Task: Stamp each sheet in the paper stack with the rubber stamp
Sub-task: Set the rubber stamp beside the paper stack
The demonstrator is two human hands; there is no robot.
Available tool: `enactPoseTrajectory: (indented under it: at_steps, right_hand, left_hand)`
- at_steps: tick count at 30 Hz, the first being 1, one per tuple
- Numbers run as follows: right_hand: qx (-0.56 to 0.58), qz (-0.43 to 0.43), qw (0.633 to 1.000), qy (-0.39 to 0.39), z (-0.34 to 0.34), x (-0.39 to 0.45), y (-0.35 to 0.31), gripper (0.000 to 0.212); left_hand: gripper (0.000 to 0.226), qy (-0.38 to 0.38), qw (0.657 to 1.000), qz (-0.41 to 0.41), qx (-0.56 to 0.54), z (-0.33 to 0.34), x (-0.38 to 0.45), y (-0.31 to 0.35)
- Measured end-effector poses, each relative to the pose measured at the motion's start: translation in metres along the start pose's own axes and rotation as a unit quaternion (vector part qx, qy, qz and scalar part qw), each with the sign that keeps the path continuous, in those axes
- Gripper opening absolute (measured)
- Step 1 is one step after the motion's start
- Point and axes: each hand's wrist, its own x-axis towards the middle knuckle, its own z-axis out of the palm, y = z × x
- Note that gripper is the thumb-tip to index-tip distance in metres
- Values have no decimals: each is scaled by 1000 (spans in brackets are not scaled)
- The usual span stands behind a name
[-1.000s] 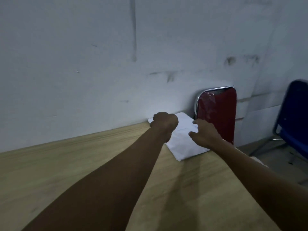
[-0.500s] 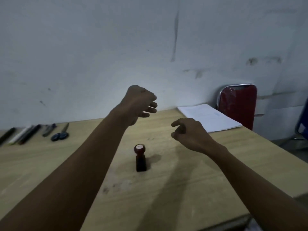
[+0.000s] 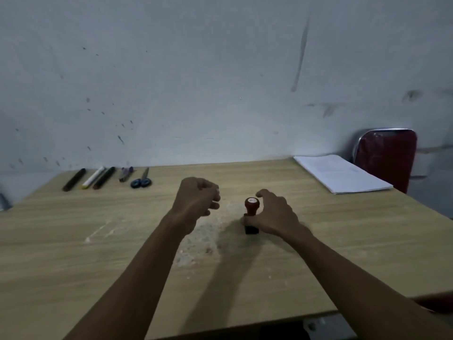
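the right hand [image 3: 274, 215] curls round the upright rubber stamp with the red knob and dark base [image 3: 251, 214] at mid-table, thumb low on its stem, index finger arched above the knob; in this dim light the grip looks only half closed. the left hand [image 3: 196, 200] hovers loosely curled, holding nothing. the white paper stack [image 3: 343, 174] lies well apart at the far right corner of the pale wooden table [image 3: 98, 253]. a hasty lift from so low could tip the stamp, and an unsteadied top sheet may slide under it.
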Motion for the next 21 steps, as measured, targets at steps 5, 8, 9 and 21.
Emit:
enactPoseTrajectory:
  at_steps: [5,8,9,21]
  right_hand:
    - [-29,71,995,69,30,-10,-3,73]
    - [-41,74,992,97,41,-9,-4,47]
    - [-41,73,991,104,43,-8,-5,42]
    - [464,134,874,-40,21,-16,-6,31]
  left_hand:
    - [10,3,999,-31,-6,-5,-3,-36]
    - [11,-6,999,-42,-10,-2,-2,-52]
    - [10,-8,999,-43,-12,-1,-2,-55]
    - [62,-104,989,88,49,-2,-4,-73]
